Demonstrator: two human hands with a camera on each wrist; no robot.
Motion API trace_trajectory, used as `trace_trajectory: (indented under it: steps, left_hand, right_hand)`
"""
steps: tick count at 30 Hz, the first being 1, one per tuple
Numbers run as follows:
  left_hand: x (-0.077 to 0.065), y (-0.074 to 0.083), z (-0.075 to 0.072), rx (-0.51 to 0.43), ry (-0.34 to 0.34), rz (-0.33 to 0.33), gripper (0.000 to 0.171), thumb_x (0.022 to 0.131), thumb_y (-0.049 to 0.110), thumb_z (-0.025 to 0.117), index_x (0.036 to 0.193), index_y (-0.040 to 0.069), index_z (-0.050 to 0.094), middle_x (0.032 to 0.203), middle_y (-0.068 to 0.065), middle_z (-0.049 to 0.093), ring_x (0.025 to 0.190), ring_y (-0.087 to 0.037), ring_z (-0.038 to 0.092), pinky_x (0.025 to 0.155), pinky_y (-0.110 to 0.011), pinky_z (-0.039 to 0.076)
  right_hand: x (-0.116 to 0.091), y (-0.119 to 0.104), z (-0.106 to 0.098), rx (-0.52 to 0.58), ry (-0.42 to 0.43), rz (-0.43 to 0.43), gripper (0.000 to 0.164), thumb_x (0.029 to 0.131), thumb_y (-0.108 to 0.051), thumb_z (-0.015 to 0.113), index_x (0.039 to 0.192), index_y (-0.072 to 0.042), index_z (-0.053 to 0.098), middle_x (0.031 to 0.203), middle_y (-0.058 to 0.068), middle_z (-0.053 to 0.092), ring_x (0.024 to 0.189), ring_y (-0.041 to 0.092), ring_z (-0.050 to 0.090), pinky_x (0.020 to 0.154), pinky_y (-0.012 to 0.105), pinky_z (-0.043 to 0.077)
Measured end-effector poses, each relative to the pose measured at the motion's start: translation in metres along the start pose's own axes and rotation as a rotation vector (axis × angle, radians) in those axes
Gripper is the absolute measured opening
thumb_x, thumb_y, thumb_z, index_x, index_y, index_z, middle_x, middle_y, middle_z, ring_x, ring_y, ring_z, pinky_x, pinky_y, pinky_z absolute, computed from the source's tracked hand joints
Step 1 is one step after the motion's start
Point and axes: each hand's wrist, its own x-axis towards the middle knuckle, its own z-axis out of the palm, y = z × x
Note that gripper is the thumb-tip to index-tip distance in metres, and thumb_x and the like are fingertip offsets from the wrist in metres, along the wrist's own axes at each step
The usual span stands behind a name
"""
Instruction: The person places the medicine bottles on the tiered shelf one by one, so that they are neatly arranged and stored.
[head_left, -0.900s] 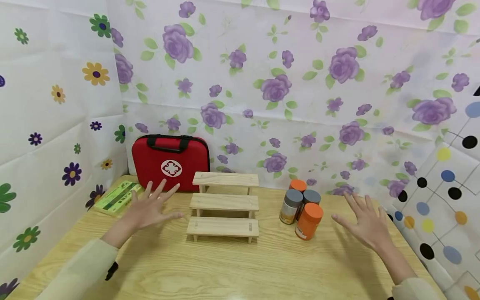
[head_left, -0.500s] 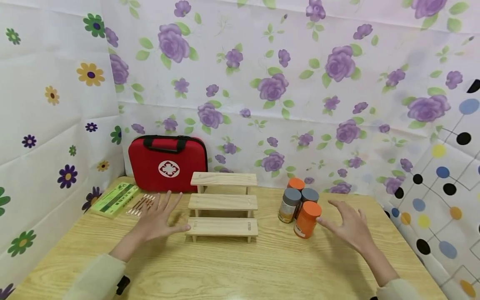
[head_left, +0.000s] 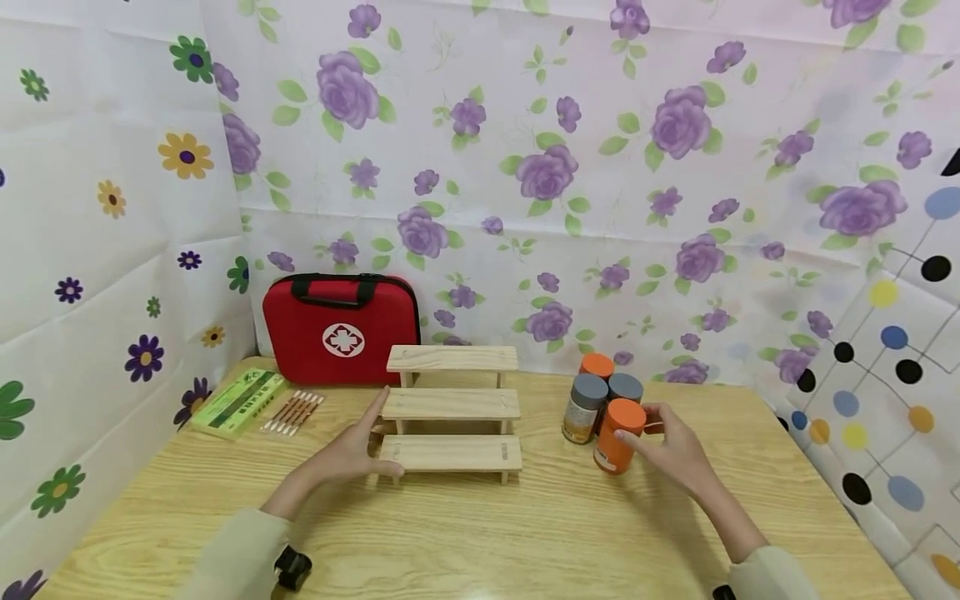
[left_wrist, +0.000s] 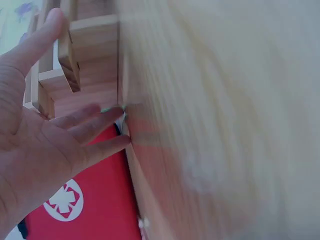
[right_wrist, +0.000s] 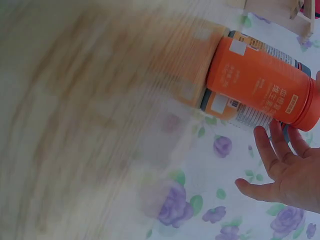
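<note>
My right hand (head_left: 678,454) is at an orange pill bottle (head_left: 621,437), its thumb against the front of the bottle and its fingers spread on the far side. A gap shows between bottle and fingers; in the right wrist view the bottle (right_wrist: 260,82) stands on the table with the fingers beside its lid. My left hand (head_left: 341,458) is at the left end of a three-step wooden stand (head_left: 453,452), fingers stretched along its side and thumb by the lowest step. Whether it touches the wood cannot be told. In the left wrist view the hand (left_wrist: 45,145) holds nothing.
Grey-lidded bottles (head_left: 583,410) and another orange-lidded one (head_left: 597,365) stand close behind the orange bottle. A red first-aid case (head_left: 341,333) leans at the back left. Before it lie a pack of cotton swabs (head_left: 294,412) and a flat green-yellow box (head_left: 238,404).
My left hand has moved right, from over the swabs to the wooden stand, uncovering the swabs. The right hand has come in leftward to the orange bottle. The stand and bottles have stayed in place.
</note>
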Motion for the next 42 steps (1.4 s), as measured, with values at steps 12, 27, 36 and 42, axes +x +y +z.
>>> trace_trajectory:
  steps: [12,27,36,42]
  left_hand:
    - [0.000,-0.001,-0.001,-0.176,-0.051,-0.045,0.129,0.075,0.011,0.084,0.156,0.019,-0.016,0.125,-0.026,0.043,0.108,-0.032,0.046,0.092,-0.041,0.044]
    - [-0.002,-0.010,0.001,-0.370,-0.074,-0.059,0.123,0.077,0.003,0.080,0.157,0.032,-0.010,0.092,-0.008,0.040,0.075,-0.014,0.040,0.068,-0.024,0.040]
    - [-0.002,-0.012,0.003,-0.308,-0.118,-0.042,0.120,0.080,0.009,0.079,0.157,0.026,-0.011,0.119,-0.023,0.049,0.100,-0.025,0.054,0.088,-0.033,0.048]
    - [-0.002,-0.015,0.006,-0.337,-0.109,-0.017,0.120,0.079,0.008,0.079,0.158,0.028,-0.009,0.111,-0.016,0.053,0.097,-0.022,0.055,0.086,-0.031,0.049]
  right_hand:
    - [-0.004,0.001,0.003,0.026,0.006,0.035,0.061,0.092,-0.039,0.066,0.133,0.001,0.046,0.127,0.023,0.057,0.114,0.039,0.057,0.089,0.050,0.051]
    - [0.001,-0.033,0.000,0.067,0.013,-0.054,0.051,0.094,-0.032,0.064,0.131,0.001,0.051,0.117,0.020,0.063,0.104,0.033,0.063,0.082,0.034,0.054]
    - [0.023,-0.079,0.014,0.166,-0.012,-0.152,0.048,0.094,-0.029,0.065,0.132,-0.002,0.053,0.114,0.018,0.065,0.097,0.029,0.067,0.077,0.032,0.056]
    - [0.049,-0.126,0.024,0.247,-0.023,-0.200,0.050,0.093,-0.031,0.066,0.135,-0.007,0.052,0.119,0.018,0.063,0.103,0.033,0.065,0.085,0.044,0.056]
